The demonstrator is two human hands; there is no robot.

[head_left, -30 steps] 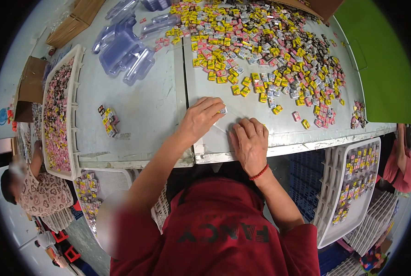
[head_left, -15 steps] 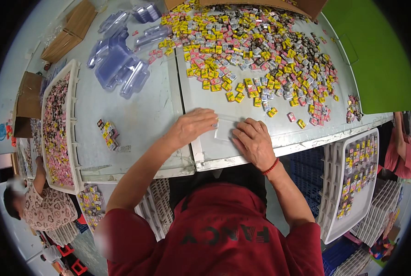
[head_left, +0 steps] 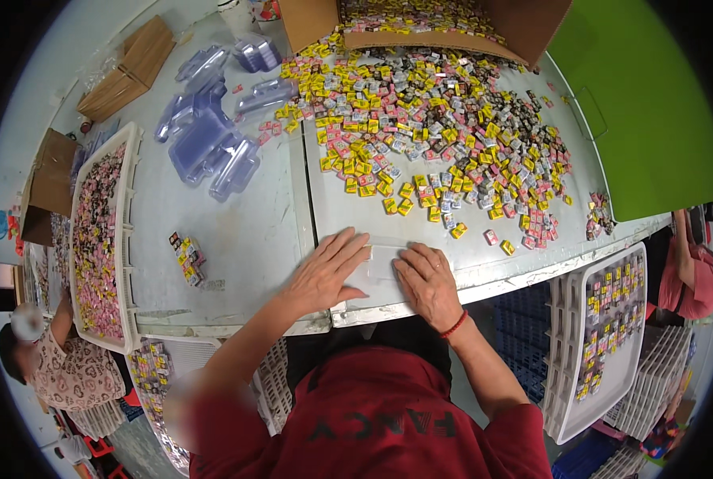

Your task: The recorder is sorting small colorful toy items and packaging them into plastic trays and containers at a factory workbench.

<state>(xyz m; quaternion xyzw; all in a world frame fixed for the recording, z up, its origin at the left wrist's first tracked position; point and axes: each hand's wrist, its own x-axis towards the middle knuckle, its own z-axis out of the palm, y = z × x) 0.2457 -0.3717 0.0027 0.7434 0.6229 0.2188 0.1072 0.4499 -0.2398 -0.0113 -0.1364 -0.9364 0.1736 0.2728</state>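
A clear plastic tray (head_left: 383,263), hard to see against the pale table, lies near the front edge between my hands. My left hand (head_left: 328,273) is spread flat on the table, thumb apart, its fingertips at the tray's left side. My right hand (head_left: 427,283), a red bead bracelet on its wrist, has its fingers bent together over the tray's right side. Beyond them spreads a big heap of small wrapped pieces (head_left: 452,152) in yellow, pink, silver and black. To the left lies a small filled pack (head_left: 188,259) of such pieces.
Clear plastic trays (head_left: 204,144) are piled at the back left. A white crate (head_left: 125,239) of loose pieces stands at the left edge, near a co-worker (head_left: 77,359). An open cardboard box (head_left: 308,24) is behind the heap. White crates (head_left: 604,343) with filled packs stand right.
My left hand has opened out flat, its thumb now spread away from the fingers. My right hand stays at the tray's right side. The view has tilted, showing more of the cardboard box.
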